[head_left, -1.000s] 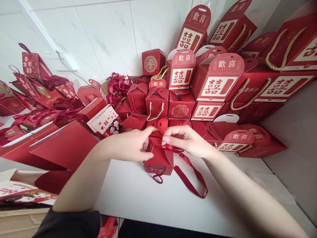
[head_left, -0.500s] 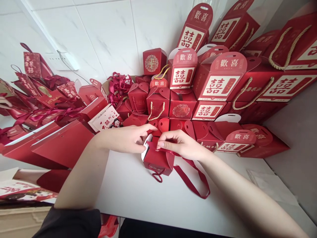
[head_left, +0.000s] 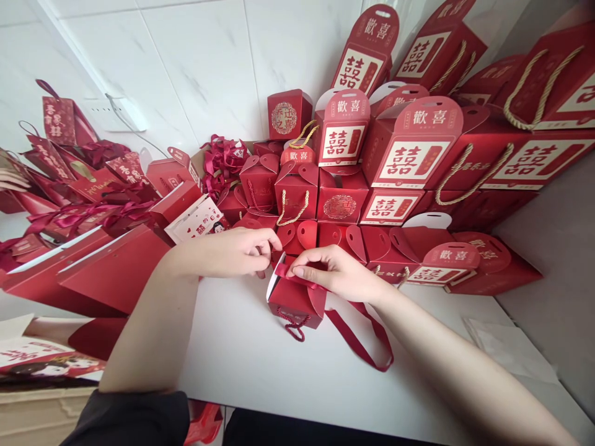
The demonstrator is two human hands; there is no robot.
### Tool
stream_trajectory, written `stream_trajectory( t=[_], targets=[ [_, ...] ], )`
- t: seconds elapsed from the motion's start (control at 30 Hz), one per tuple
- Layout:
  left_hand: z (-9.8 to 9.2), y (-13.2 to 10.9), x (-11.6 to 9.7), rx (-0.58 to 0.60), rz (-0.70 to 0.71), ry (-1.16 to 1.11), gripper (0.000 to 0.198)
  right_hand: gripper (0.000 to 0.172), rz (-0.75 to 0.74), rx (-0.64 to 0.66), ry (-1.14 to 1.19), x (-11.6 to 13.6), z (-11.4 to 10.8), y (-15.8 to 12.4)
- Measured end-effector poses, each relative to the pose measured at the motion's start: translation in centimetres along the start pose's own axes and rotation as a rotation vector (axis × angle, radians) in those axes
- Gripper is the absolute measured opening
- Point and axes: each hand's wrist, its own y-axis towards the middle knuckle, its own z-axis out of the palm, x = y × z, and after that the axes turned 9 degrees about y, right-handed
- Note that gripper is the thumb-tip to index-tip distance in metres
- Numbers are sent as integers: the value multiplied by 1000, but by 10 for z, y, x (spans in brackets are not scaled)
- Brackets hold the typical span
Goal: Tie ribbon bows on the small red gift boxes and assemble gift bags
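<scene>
A small red gift box (head_left: 297, 301) stands on the white table in front of me, a twisted red cord handle (head_left: 292, 323) hanging from its near side. Dark red ribbon (head_left: 372, 353) runs across its top and loops down onto the table at the right. Between thumb and forefinger, my right hand (head_left: 341, 272) pinches the ribbon above the box lid. My left hand (head_left: 237, 251) is at the box's upper left edge, its fingers curled closed at the ribbon's other end; the fingertips are partly hidden. The pale inside of a box flap shows just below them.
Stacked red gift boxes (head_left: 423, 164) line the back and right. Ribboned red boxes (head_left: 93, 186) crowd the left, where another person's hand (head_left: 13, 179) shows at the edge. A red shopping bag (head_left: 121, 266) and a printed white box (head_left: 198, 220) lie by my left arm.
My left hand has drawn back left from the flap, and the ribbon now stretches leftward over the box edge. My right hand has shifted slightly left. Another person's hand has appeared at far left.
</scene>
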Motion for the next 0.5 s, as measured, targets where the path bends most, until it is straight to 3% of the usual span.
stream_trajectory(
  t=[0.13,0.3,0.5],
  targets=[
    [1,5,0,74,46,9,19,31,3,1,-20,-2,1,0],
    [2,7,1,55,84,17,21,30,-11,11,-55,1,0,0],
    [-14,-4,24,-10,-63,-80,22,22,-33,-81,-246,33,-20,-15]
  ],
)
